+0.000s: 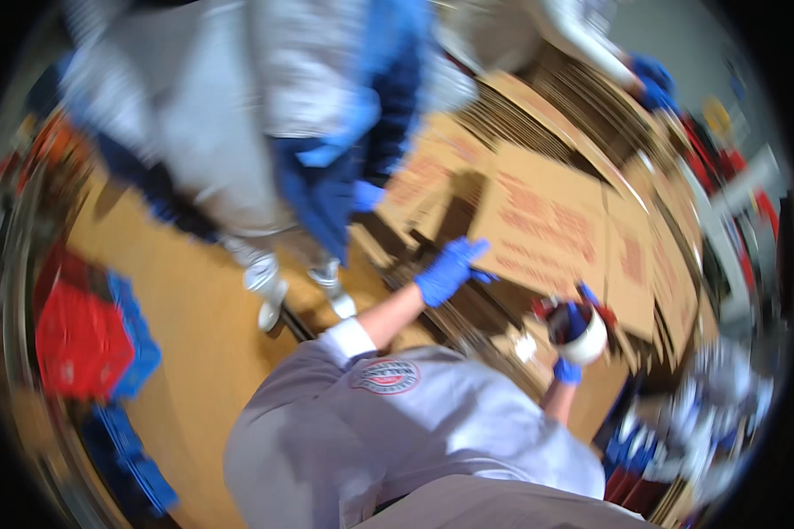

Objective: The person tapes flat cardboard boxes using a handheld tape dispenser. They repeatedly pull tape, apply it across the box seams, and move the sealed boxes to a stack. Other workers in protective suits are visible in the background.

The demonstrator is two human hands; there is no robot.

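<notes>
My left hand (448,273), in a blue glove, reaches over the near edge of a flattened cardboard box (538,225) with red print. Its fingers are stretched out and hold nothing; I cannot tell whether they touch the cardboard. To the right, my right hand (568,370), also gloved in blue, is closed on a hand-held tape dispenser (594,342) with red parts and a whitish roll. The dispenser hides most of that hand's fingers. It is held over the near right part of the cardboard, and motion blurs it.
Stacked flat cardboard (582,97) extends behind the box. A co-worker in a pale coat (220,115) stands at the far left, and another's gloved hand (653,84) is at the far right. Red crates (84,331) and blue crates (128,454) line the left side.
</notes>
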